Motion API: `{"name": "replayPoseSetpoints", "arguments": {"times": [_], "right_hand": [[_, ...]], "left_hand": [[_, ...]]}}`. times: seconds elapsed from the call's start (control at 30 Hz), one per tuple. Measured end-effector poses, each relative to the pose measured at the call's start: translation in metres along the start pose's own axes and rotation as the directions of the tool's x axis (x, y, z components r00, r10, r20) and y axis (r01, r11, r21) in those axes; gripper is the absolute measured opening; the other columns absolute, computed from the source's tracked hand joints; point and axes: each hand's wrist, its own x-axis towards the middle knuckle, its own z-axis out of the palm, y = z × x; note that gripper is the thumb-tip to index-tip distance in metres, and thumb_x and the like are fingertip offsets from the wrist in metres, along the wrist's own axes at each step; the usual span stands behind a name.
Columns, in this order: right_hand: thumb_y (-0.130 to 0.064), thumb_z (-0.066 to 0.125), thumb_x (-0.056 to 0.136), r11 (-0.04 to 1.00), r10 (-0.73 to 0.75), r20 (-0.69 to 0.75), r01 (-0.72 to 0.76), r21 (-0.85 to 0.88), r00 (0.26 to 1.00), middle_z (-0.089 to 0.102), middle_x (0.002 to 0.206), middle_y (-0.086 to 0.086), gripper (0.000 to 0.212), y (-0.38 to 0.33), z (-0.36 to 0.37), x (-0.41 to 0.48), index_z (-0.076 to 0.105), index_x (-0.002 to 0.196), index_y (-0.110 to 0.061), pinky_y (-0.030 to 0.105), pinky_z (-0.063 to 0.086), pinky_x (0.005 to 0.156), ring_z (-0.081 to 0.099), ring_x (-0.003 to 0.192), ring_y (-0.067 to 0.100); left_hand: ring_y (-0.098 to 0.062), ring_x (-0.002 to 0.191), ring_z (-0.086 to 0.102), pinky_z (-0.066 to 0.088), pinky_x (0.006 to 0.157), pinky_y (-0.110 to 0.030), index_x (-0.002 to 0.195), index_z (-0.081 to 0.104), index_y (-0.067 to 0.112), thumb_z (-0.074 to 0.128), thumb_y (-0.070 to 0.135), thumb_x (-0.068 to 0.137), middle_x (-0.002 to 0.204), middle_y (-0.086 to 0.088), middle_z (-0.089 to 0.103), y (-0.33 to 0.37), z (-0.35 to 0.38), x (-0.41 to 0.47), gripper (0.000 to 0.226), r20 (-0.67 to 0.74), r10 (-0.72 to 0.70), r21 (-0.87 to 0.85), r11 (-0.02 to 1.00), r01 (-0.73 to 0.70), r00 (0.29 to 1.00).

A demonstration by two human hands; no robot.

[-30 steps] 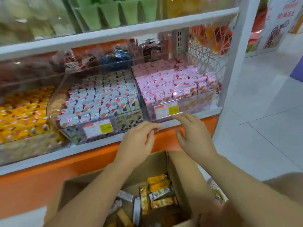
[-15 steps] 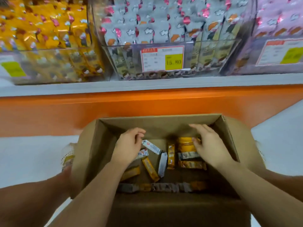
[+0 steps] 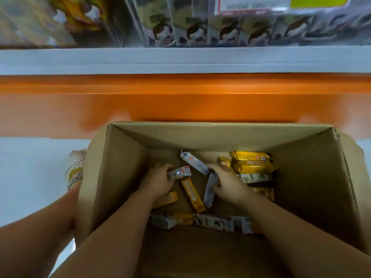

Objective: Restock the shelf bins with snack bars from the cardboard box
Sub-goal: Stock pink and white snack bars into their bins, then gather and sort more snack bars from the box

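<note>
Head view, step in hand: picking stock. Both hands are down inside the cardboard box (image 3: 210,135), gathering snack bars off its bottom; nothing is on its way up to the shelf bins (image 3: 220,27) yet.
Head view, left hand (image 3: 158,181): fingers curled round one end of a silver-wrapped bar (image 3: 178,173), which sticks out to the right of the fist.
Head view, right hand (image 3: 228,183): fingers and thumb closed on the upper part of a grey-wrapped bar (image 3: 209,189) that stands nearly on end. The blur makes the hold less sure than the left one.
Head view, where the stock lies: loose on the box floor. An orange bar (image 3: 192,194) slants between the two hands, yellow packs (image 3: 252,163) are heaped at the far right, and more bars lie in a row along the near wall.
Head view, where it must go: the bins sit above, behind the white shelf edge (image 3: 180,59), with an orange panel (image 3: 180,97) below it. The box stands on the pale floor (image 3: 30,167), close against that panel.
Next move, as I judge it: lift both hands clear of the tall box walls without shedding a bar, then find the bin that matches each wrapper.
Materials: matte brown corrugated card, folded square at the corners. The wrappers are glossy, crinkled foil with crimped ends, likely slippery. The bars are slim and oblong. The bins are clear, hard plastic.
</note>
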Motion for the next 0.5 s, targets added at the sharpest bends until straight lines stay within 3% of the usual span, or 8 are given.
{"name": "replayPoseSetpoints", "arguments": {"times": [0.13, 0.27, 0.4, 0.5], "right_hand": [[-0.016, 0.056, 0.09, 0.998, 0.057, 0.08, -0.057, -0.006, 0.995, 0.029, 0.146, 0.012, 0.07, -0.002, 0.003, 0.012, 0.02, 0.149, -0.027, 0.031, 0.04, 0.097, 0.044, 0.126, 0.031], [-0.02, 0.062, 0.088, 0.998, 0.066, 0.095, -0.067, 0.008, 0.993, 0.034, 0.149, 0.009, 0.078, -0.005, 0.005, 0.019, 0.015, 0.151, -0.022, 0.032, 0.037, 0.103, 0.04, 0.131, 0.027], [-0.025, 0.064, 0.088, 0.988, 0.135, -0.002, -0.135, 0.078, 0.991, 0.043, 0.144, 0.007, 0.069, -0.012, 0.011, 0.027, 0.028, 0.146, -0.016, 0.031, 0.038, 0.101, 0.043, 0.13, 0.025], [-0.033, 0.064, 0.087, 0.988, 0.156, -0.053, -0.155, 0.022, 0.986, 0.056, 0.128, 0.006, 0.051, -0.017, 0.017, 0.031, 0.046, 0.132, -0.017, 0.033, 0.045, 0.089, 0.053, 0.117, 0.025]], "left_hand": [[-0.026, 0.12, 0.049, 0.044, 0.098, -0.038, 0.138, 0.045, 0.021, 0.058, 0.022, 0.089, 0.136, -0.007, 0.045, -0.004, 0.007, 0.007, 0.051, 0.059, 0.014, 0.094, 0.995, -0.02, 0.998], [-0.026, 0.116, 0.05, 0.045, 0.094, -0.037, 0.135, 0.048, 0.02, 0.053, 0.024, 0.094, 0.133, -0.008, 0.048, -0.001, 0.008, 0.013, 0.041, 0.037, 0.046, 0.115, 0.992, -0.05, 0.998], [-0.025, 0.102, 0.058, 0.045, 0.078, -0.029, 0.122, 0.057, 0.015, 0.057, 0.031, 0.093, 0.117, -0.01, 0.06, 0.001, 0.009, 0.01, 0.034, 0.069, 0.044, -0.085, 0.996, -0.038, 0.997], [-0.022, 0.101, 0.06, 0.048, 0.079, -0.03, 0.122, 0.058, 0.014, 0.061, 0.028, 0.091, 0.115, -0.008, 0.063, 0.002, 0.012, 0.006, 0.034, 0.074, 0.036, -0.227, 0.974, -0.018, 0.997]]}}
